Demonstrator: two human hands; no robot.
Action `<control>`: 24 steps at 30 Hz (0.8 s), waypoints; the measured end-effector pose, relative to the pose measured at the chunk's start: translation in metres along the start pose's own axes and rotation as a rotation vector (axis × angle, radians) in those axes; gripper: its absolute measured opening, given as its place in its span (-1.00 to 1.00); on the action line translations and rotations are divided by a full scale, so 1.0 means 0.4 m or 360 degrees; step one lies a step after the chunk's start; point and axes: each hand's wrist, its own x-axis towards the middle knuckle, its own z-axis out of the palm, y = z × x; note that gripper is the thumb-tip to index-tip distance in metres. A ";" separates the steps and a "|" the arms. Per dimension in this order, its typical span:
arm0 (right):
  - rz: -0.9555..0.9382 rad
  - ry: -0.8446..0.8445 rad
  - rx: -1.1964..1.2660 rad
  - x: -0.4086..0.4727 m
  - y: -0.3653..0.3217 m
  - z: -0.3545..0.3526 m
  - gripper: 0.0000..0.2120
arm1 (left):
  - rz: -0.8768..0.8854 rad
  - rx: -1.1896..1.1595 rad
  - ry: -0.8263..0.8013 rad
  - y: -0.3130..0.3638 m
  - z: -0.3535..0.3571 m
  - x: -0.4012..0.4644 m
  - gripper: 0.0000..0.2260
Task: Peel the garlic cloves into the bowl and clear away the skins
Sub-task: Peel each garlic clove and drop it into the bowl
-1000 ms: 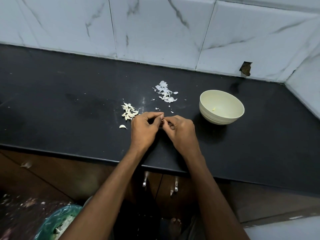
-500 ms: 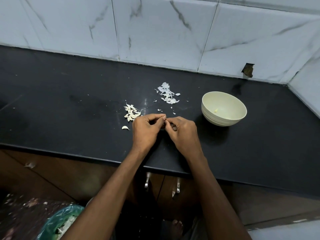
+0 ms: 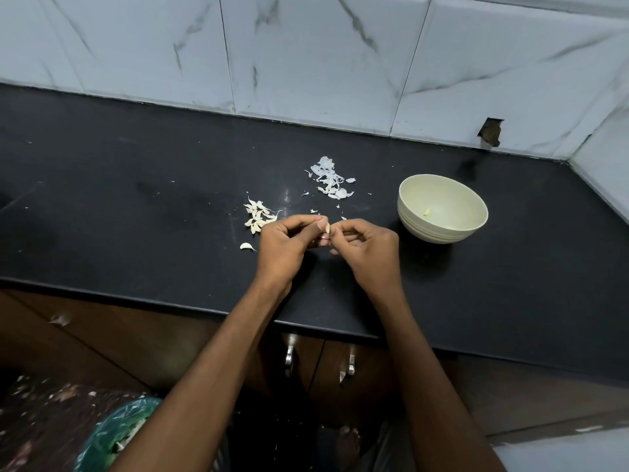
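Peeling is mid-clove right now, with a fair pile left, I'd guess. Left of the bowl, unpeeled cloves sit just beside the left hand, which pinches a garlic clove against the right hand, whose fingertips are nipping its skin. Loose skins lie behind the hands, left of the bowl. Next move probably needs stripping that skin, then dropping the clove rightward into the bowl.

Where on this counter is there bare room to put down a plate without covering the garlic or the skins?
The wide stretch of counter left of the clove pile looks bare, as does the patch right of the bowl. It is crowded between cloves, skins, both hands and bowl.
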 end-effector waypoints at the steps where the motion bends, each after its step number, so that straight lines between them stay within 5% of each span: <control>1: 0.0115 0.0010 0.0177 0.002 -0.004 -0.003 -0.96 | -0.0013 -0.0044 -0.0027 -0.001 -0.001 0.001 -0.85; 7: 0.0380 0.0004 0.0643 0.018 -0.012 -0.012 -0.91 | -0.0077 -0.0176 -0.0021 -0.005 -0.012 0.013 -0.86; 19: -0.0177 -0.0074 0.0127 0.000 -0.003 -0.002 -0.85 | -0.0157 -0.0198 -0.0126 0.001 -0.013 0.011 -0.88; 24: 0.0001 -0.0079 0.0383 -0.002 -0.010 -0.002 -0.86 | -0.0058 -0.0124 -0.0112 -0.004 -0.009 0.009 -0.91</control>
